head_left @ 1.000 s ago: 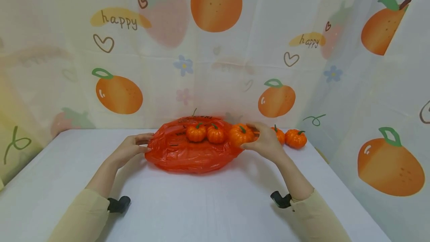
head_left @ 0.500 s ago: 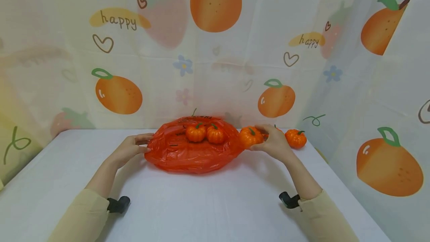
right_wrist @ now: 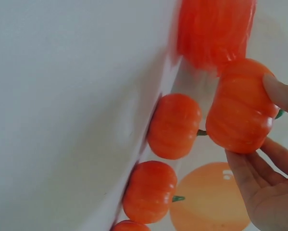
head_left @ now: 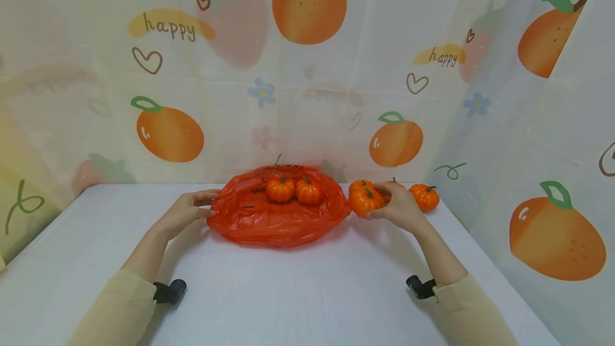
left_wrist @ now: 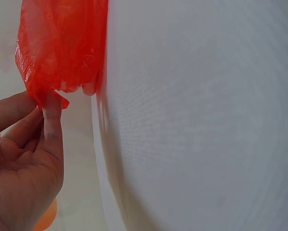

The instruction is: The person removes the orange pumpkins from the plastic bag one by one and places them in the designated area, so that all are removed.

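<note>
A red plastic bag lies puffed out on the white table. Two small orange pumpkins show at its upper middle; whether they sit in it or on it I cannot tell. My left hand pinches the bag's left end, thumb against fingers, as the left wrist view shows. My right hand grips another orange pumpkin between thumb and fingertips, just off the bag's right end. In the right wrist view this pumpkin hangs above the table, its green stem partly hidden behind the thumb.
More orange pumpkins stand in a row behind and right of my right hand, one pumpkin near the table's right edge. Others there are partly covered by the hand. A fruit-printed curtain rises right behind the table.
My right hand has moved right with the pumpkin, from over the bag's right end to just beside it. The left hand and the bag's left end stay put.
</note>
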